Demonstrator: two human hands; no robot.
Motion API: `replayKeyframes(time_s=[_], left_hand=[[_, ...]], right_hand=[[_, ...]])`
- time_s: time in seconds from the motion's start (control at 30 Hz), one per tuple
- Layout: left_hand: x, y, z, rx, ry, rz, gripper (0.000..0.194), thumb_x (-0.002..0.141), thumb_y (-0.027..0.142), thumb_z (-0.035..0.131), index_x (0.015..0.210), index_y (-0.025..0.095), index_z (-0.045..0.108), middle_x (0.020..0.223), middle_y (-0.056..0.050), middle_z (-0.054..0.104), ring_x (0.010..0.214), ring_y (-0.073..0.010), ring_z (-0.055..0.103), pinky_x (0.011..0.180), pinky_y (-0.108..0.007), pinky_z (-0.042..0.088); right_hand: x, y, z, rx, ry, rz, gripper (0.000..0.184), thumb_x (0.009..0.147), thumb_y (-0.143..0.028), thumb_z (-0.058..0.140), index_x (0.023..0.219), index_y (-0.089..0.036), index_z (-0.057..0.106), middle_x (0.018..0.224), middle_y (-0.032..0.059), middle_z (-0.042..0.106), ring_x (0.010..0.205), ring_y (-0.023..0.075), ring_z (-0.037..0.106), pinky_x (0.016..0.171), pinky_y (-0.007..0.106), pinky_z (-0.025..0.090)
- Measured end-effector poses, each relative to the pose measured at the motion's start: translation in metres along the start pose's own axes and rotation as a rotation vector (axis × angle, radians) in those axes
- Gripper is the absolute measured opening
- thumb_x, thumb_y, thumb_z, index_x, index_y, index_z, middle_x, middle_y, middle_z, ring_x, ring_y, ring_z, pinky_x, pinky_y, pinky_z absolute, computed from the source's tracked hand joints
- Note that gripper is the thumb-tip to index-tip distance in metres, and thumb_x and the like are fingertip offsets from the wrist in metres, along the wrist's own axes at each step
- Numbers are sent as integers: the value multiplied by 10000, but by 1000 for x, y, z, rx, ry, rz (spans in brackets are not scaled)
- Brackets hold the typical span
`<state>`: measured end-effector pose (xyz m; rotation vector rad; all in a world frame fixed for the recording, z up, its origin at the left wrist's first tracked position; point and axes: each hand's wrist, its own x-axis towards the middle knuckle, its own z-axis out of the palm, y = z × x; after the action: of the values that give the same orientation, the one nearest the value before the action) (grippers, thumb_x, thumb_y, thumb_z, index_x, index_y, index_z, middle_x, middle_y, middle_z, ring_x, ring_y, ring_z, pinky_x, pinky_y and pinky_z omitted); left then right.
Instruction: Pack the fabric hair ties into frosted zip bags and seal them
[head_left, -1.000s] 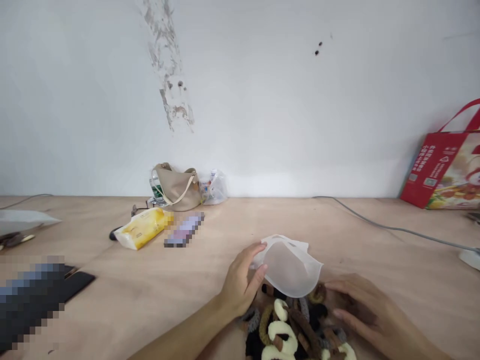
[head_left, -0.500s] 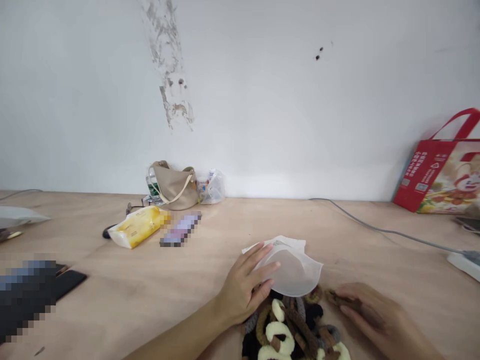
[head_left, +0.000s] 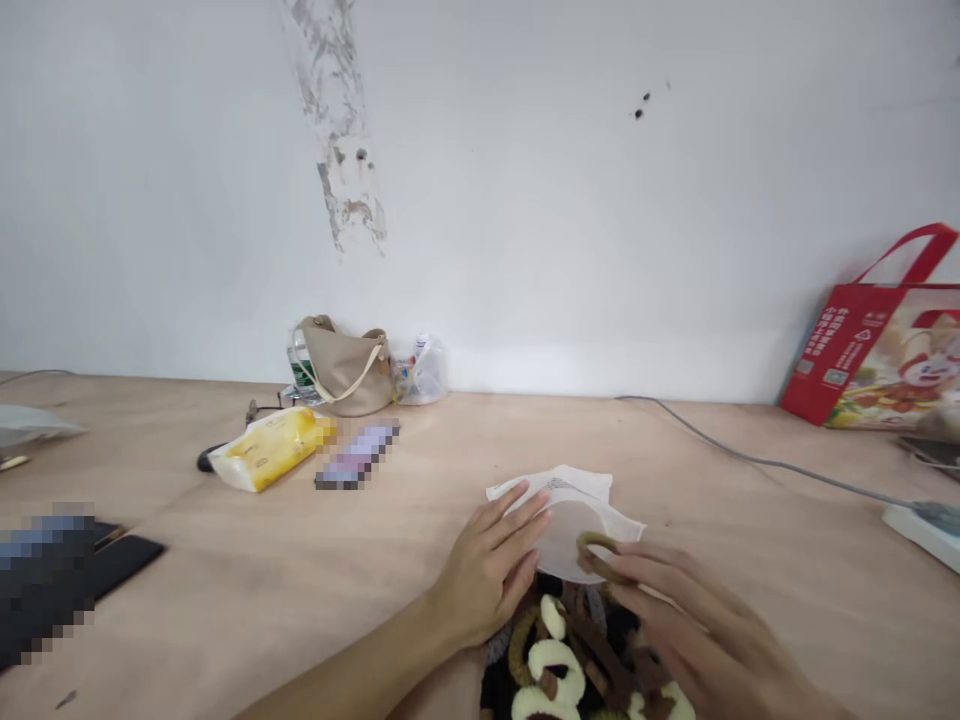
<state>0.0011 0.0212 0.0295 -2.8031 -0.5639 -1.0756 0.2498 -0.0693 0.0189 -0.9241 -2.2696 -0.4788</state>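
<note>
Under the spread fingers of my left hand (head_left: pixel 491 560) lies the left side of a translucent white bag (head_left: pixel 574 535), flat on the table. My right hand (head_left: pixel 697 620) pinches an olive-brown fabric hair tie (head_left: pixel 596 543) between thumb and fingers, over the bag's right part. Right in front of me is a pile of fuzzy hair ties (head_left: pixel 559 670) in cream, brown, grey and black. The right hand covers part of the pile's right side.
On the wooden table (head_left: pixel 420 500), a yellow tissue pack (head_left: pixel 274 450), a blurred phone (head_left: pixel 358 455) and a beige handbag (head_left: pixel 345 365) stand to the left. A red carrier bag (head_left: pixel 847 350), a grey cable (head_left: pixel 750 458) and a white power strip (head_left: pixel 919 535) are at right.
My right hand has moved left from beside the pile, carrying the olive-brown hair tie over the white bag. My left hand stays on the bag's left side.
</note>
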Motion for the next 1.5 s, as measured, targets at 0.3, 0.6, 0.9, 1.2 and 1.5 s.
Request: replayKeyframes(time_s=[0.3, 0.6, 0.9, 1.2, 1.5], left_hand=[[-1, 1, 4, -56, -3, -12, 552, 848, 28, 407, 1383, 162, 371, 1416, -101, 460, 1372, -228, 308, 1081, -425, 379], [-3, -1, 2, -43, -51, -14, 543, 863, 22, 349, 1384, 173, 374, 1427, -70, 451, 1385, -215, 278, 1095, -419, 359], [-1, 0, 3, -91, -46, -29, 564, 864, 22, 363, 1402, 190, 352, 1432, -69, 444, 1376, -210, 300, 1093, -424, 363], [1, -1, 7, -112, 19, 1, 396, 964, 140, 412, 1356, 194, 422, 1357, -74, 533, 1349, -190, 358, 1073, -392, 408], [2, -2, 10, -87, 53, 15, 346, 977, 172, 413, 1319, 185, 462, 1318, -80, 569, 1330, -194, 390, 1049, -389, 441]], right_hand=[[20, -16, -6, 81, 48, -69, 124, 898, -219, 539, 977, -195, 631, 843, 46, 731, 730, 149, 684, 699, 222, 548], [24, -24, 3, 49, 106, -75, 209, 979, -226, 377, 961, -201, 584, 745, 32, 723, 635, 124, 688, 637, 180, 537], [17, -20, 1, 224, 192, 212, 180, 918, -161, 440, 792, -233, 546, 823, 51, 684, 743, 123, 701, 645, 140, 541], [13, -18, 19, 10, 28, 252, 300, 902, -191, 457, 1179, -221, 568, 1196, 91, 629, 1047, 230, 618, 826, 345, 552], [31, -24, 4, 247, -25, -105, 153, 912, -304, 558, 1013, -199, 605, 886, 29, 704, 738, 143, 629, 667, 238, 509]])
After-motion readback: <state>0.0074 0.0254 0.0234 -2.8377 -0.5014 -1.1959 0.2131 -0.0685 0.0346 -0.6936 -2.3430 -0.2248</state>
